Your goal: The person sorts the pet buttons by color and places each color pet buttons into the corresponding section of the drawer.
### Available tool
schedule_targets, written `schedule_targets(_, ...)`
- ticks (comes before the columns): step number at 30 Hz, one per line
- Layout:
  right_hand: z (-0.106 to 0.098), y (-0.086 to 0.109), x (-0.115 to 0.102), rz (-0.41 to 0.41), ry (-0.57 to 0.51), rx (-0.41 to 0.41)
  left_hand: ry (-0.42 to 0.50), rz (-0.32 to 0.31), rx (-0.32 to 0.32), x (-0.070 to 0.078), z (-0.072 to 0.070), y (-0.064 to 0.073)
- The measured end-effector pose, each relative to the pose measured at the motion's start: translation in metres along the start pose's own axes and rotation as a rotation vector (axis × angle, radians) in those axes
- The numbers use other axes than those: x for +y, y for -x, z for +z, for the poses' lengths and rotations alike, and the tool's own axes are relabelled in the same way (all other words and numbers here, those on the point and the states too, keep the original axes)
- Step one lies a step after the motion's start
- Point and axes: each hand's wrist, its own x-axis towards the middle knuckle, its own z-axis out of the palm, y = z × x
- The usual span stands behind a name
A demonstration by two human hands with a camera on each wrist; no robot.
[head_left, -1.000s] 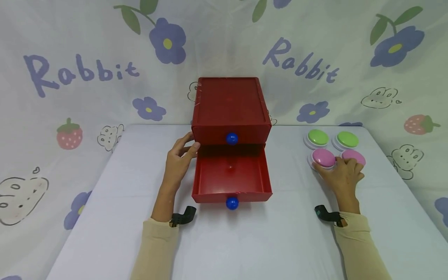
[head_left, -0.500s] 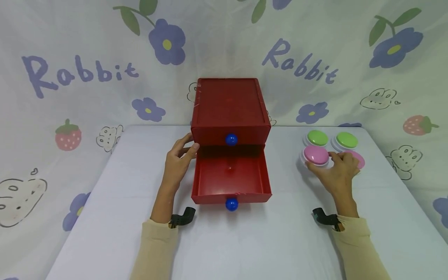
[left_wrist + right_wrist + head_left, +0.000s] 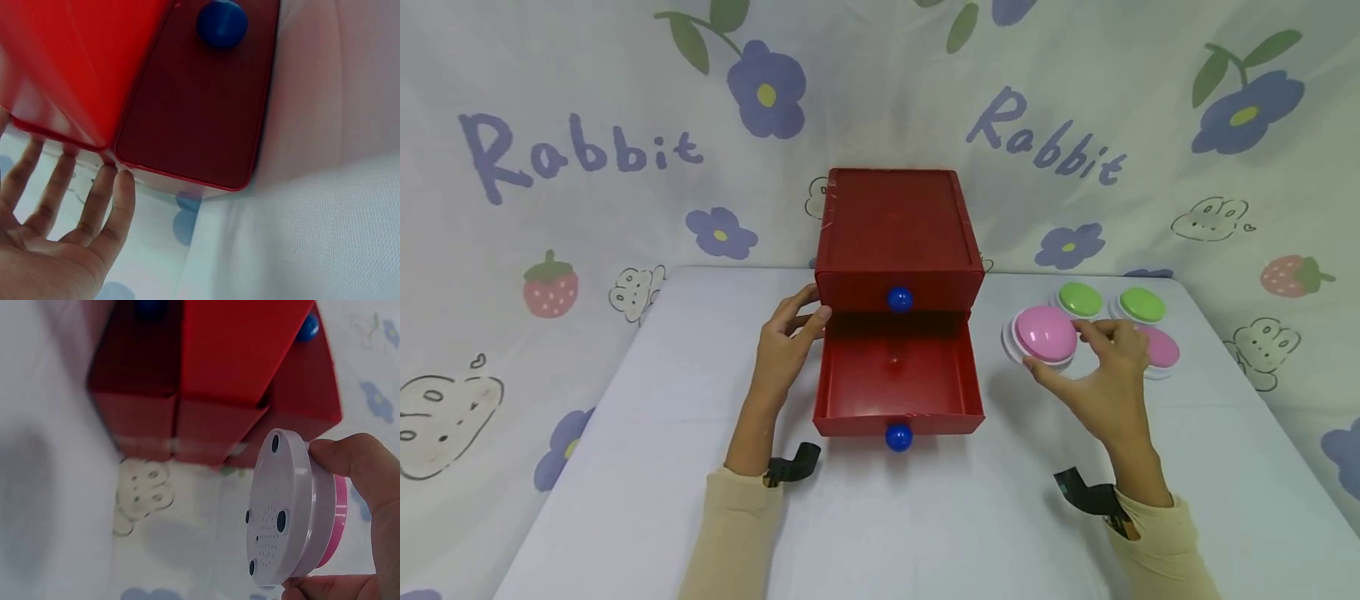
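My right hand (image 3: pixel 1112 383) pinches a pink push button (image 3: pixel 1045 333) with a white base between thumb and fingers, lifted off the table. The right wrist view shows the white underside (image 3: pixel 275 519) of its base, with small dark feet and speaker holes. A red drawer cabinet (image 3: pixel 895 221) stands at the middle, with a drawer (image 3: pixel 895 379) pulled out and nothing inside. My left hand (image 3: pixel 782 346) rests against the cabinet's left side, its fingers (image 3: pixel 56 187) nearly straight in the left wrist view.
On the right of the table lie two green push buttons, a left one (image 3: pixel 1080 298) and a right one (image 3: pixel 1142 304). Another pink push button (image 3: pixel 1162 346) sits behind the right hand. A printed cloth (image 3: pixel 880 83) hangs behind the table.
My right hand has lifted the left pink button from beside the others and carried it left towards the cabinet. My left hand and the drawer stay in place.
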Motion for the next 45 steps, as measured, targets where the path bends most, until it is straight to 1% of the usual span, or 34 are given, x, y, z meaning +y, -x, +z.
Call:
schedule_targets(4,0.002,0.006,-0.023,-0.054,-0.06,-0.017,0.019,-0.002,-0.003,-0.001,-0.001,-0.001)
schedule_targets(8,0.009,0.011,-0.045,-0.11,-0.126,-0.045,0.028,0.005,-0.004,-0.002,-0.001,-0.002)
schedule_targets(15,0.027,0.016,-0.074,-0.172,-0.175,-0.082,0.005,-0.005,0.006,-0.001,-0.003,-0.001)
schedule_targets(22,0.041,0.019,-0.092,-0.205,-0.193,-0.089,0.006,-0.001,0.002,-0.003,-0.003,-0.002)
schedule_targets(25,0.048,0.021,-0.099,-0.219,-0.204,-0.098,0.02,0.0,0.001,-0.014,-0.003,-0.007)
schedule_targets(29,0.056,0.023,-0.107,-0.211,-0.215,-0.116,0.035,-0.001,0.002,-0.032,-0.003,-0.013)
schedule_targets(30,0.058,0.024,-0.109,-0.208,-0.217,-0.119,0.037,0.0,0.003,-0.033,-0.003,-0.014)
schedule_targets(38,0.07,0.025,-0.124,-0.221,-0.204,-0.128,0.002,0.018,0.02,-0.036,-0.001,-0.012)
schedule_targets(45,0.075,0.025,-0.137,-0.251,-0.183,-0.12,-0.013,0.025,0.036,-0.035,-0.001,-0.011)
